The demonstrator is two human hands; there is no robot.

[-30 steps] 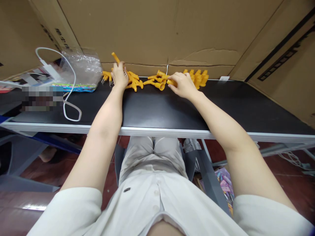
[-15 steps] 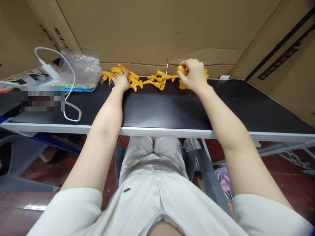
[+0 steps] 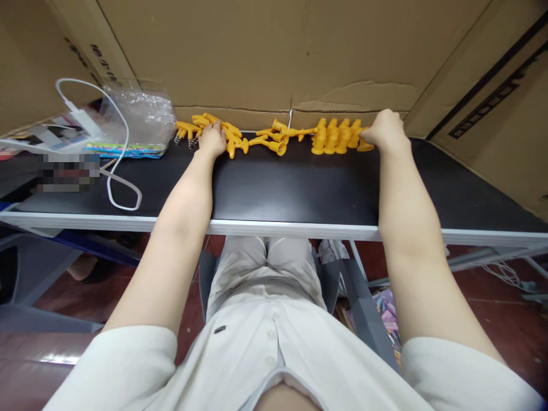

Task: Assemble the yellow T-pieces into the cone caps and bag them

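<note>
My left hand lies on a cluster of yellow plastic branch-shaped pieces, its fingers spread over them. Small metal coils hang from the pieces left of it. Toward the middle, several yellow pieces with flared, cup-like ends lie on their sides. Farther right, several knobbly yellow pieces stand upright on flared bases in close rows. At the right end of these rows, my right hand is closed on one tilted yellow piece; its fingertips are mostly hidden behind the hand.
A black tabletop has a metal front edge. Cardboard walls the back and right side. On the left are a clear plastic bag, colourful flat packets and a white cable with a plug.
My right hand has moved right, from above the upright yellow pieces to their right end, uncovering the rows. My left hand stays on the branch-shaped pieces.
</note>
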